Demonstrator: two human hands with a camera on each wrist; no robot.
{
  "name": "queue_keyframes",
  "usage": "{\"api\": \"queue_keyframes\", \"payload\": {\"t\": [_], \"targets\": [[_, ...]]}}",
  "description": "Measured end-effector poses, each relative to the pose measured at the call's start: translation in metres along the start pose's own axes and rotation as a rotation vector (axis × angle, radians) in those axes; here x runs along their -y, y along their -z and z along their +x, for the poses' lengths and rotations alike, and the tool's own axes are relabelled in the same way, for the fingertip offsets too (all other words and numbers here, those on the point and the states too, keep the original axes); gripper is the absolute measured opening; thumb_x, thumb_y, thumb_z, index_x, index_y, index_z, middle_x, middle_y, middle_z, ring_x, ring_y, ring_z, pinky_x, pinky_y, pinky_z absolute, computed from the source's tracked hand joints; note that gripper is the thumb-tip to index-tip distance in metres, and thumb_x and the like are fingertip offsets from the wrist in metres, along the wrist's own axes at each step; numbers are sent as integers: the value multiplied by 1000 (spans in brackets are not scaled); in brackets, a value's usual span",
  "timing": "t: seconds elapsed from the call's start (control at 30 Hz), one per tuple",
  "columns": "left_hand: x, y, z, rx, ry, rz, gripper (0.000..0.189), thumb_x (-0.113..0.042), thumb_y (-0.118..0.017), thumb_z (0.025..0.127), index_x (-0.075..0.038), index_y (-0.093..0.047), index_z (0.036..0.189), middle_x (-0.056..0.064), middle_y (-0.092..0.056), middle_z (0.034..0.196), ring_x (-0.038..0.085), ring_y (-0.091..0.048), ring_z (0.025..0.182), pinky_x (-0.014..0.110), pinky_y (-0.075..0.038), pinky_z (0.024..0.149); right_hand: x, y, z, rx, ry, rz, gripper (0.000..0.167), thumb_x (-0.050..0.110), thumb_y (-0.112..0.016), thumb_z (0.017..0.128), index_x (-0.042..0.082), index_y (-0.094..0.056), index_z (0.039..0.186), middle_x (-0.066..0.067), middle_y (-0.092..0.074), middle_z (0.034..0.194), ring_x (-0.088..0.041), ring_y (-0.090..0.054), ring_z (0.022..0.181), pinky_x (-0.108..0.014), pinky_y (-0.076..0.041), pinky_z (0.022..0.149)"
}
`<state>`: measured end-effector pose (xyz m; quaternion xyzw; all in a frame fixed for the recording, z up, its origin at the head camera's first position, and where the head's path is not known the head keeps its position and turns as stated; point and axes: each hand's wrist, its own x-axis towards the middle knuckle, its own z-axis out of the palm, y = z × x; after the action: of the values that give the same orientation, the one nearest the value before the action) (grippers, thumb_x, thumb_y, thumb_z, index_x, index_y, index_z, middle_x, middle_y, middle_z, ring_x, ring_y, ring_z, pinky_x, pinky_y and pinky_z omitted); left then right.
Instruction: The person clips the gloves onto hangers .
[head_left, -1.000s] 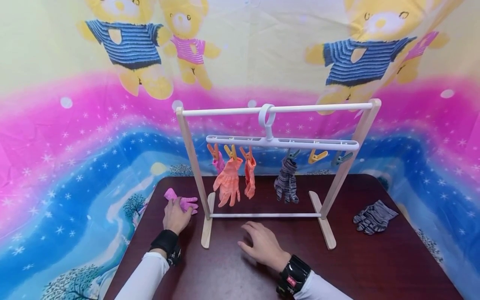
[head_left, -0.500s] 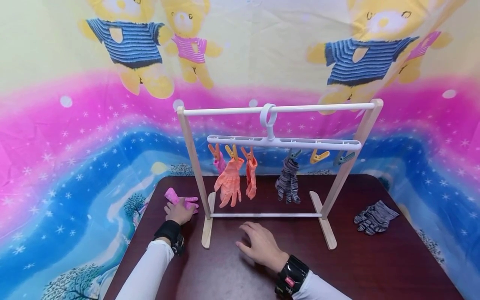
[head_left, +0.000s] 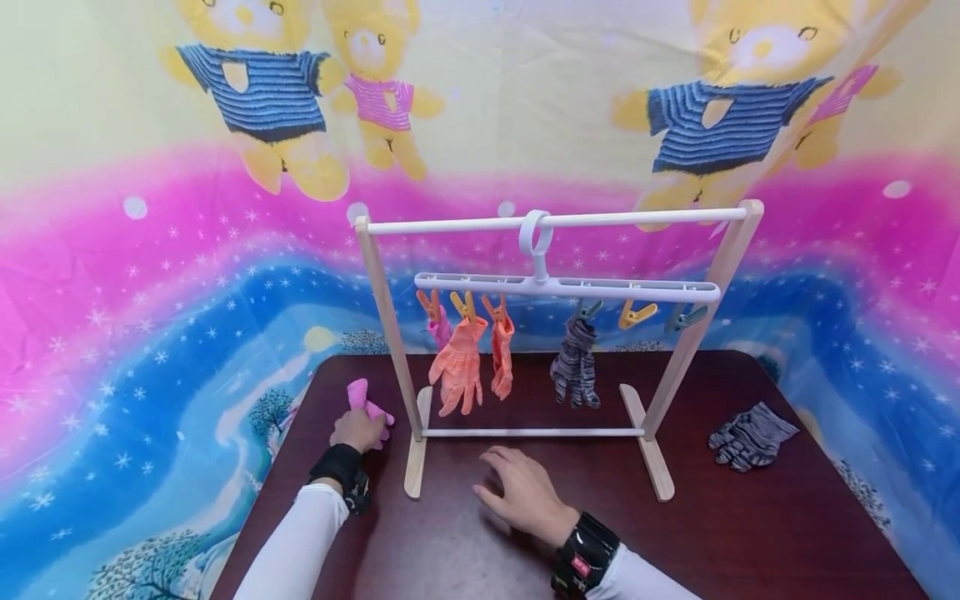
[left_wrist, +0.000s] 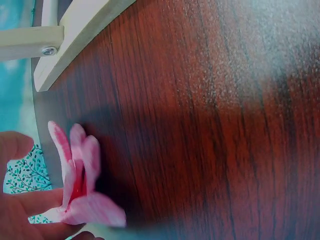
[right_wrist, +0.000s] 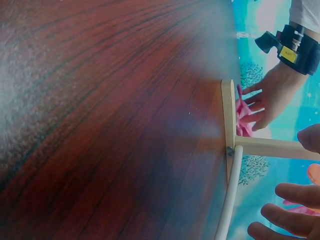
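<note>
At the left of the table, my left hand (head_left: pixel 357 431) grips a pink knit glove (head_left: pixel 358 393) by its middle. In the left wrist view the bunched pink glove (left_wrist: pixel 95 207) lies against two fingers, its own fingers sticking up and a shadow on the wood beside it. My right hand (head_left: pixel 527 492) rests with loosely bent fingers before the rack's lower bar (head_left: pixel 532 432), holding nothing. On the hanger (head_left: pixel 480 282), clothespins hold a pink glove (head_left: pixel 438 329), an orange glove (head_left: pixel 459 367), a folded orange glove (head_left: pixel 502 358) and dark grey striped gloves (head_left: pixel 575 362).
A wooden rack (head_left: pixel 390 333) with a white top rod carries the hanger. Toward the right hang a yellow clothespin (head_left: pixel 637 313) and a blue-grey clothespin (head_left: pixel 687 317) with nothing in them. A grey striped glove (head_left: pixel 752 436) lies at the table's right.
My left hand has gathered up the pink glove, which has turned and shifted slightly right and toward me. The right hand has stayed nearly still.
</note>
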<state>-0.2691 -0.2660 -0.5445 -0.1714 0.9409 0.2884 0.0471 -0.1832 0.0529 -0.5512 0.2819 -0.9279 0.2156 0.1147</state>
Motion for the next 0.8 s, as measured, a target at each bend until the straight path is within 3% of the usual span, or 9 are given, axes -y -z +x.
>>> {"api": "queue_keyframes", "payload": {"t": [0.1,0.27,0.4,0.57,0.7,0.8], "targets": [[0,3,-3,6,-2,-53,32,-30,-56,98,-8,-74,85,10,-74,69,25,-70,57,35,-45,56,-1,0,-1,-2,-4,-3,43,43,-71,88,15,-70,121,-3,-70,120,-20,-68,110,-39,-56,91],[4,4,-4,-52,-3,-64,27,-25,-60,96,-2,-70,87,11,-69,63,22,-63,48,33,-44,52,-2,0,-1,-12,-4,-8,43,43,-71,88,16,-70,120,-3,-70,120,-20,-68,110,-39,-56,92],[10,3,-5,-115,-14,-66,22,-22,-64,93,0,-68,90,16,-69,69,29,-63,54,42,-52,60,-2,1,-1,-12,-5,-13,43,44,-71,88,16,-70,121,-2,-70,121,-20,-67,112,-39,-55,94],[14,3,-4,-176,-22,-85,19,-19,-69,91,0,-66,92,24,-72,91,39,-68,78,53,-53,76,-2,2,-2,-8,-7,-2,44,43,-71,88,15,-70,122,-3,-70,122,-20,-67,112,-40,-55,95],[14,3,-6,-193,-22,-113,21,-19,-70,91,0,-60,92,27,-70,99,44,-68,91,54,-51,78,-3,4,-2,-4,-7,-1,44,43,-71,89,15,-70,122,-3,-70,122,-20,-67,114,-41,-53,99],[14,4,-8,-228,-30,-111,23,-20,-70,91,-1,-57,91,27,-69,97,44,-66,89,53,-49,77,-3,4,-2,-12,-3,-7,44,43,-71,88,15,-70,121,-3,-70,122,-20,-67,113,-40,-54,98]]}}
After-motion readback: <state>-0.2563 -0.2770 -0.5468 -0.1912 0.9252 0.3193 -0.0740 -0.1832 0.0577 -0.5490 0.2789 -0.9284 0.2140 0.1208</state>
